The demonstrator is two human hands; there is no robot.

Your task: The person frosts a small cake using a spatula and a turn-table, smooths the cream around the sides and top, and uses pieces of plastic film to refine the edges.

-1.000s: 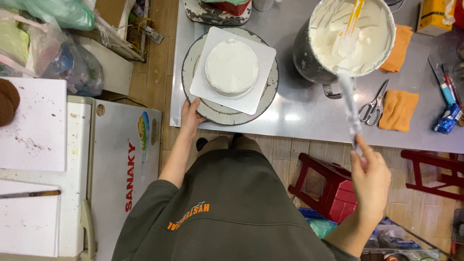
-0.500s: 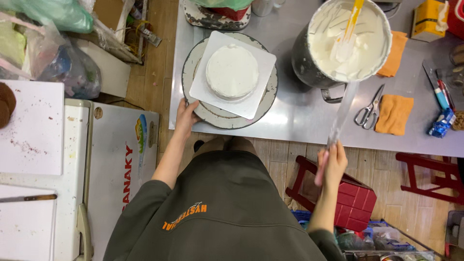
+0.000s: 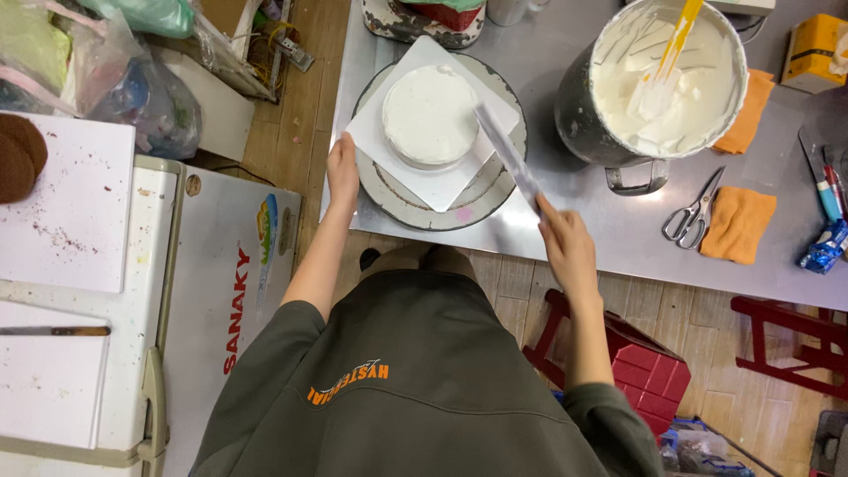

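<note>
White cake btwn both hands

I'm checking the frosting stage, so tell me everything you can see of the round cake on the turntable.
The cake is a low round disc, fully coated in white cream, its top flat and fairly smooth. It sits centred on a white square board, which rests cornerwise on a round turntable on the steel table. The long spatula in the right hand angles in at its right side; actual contact is unclear. The left hand rests at the turntable's left edge.
</note>
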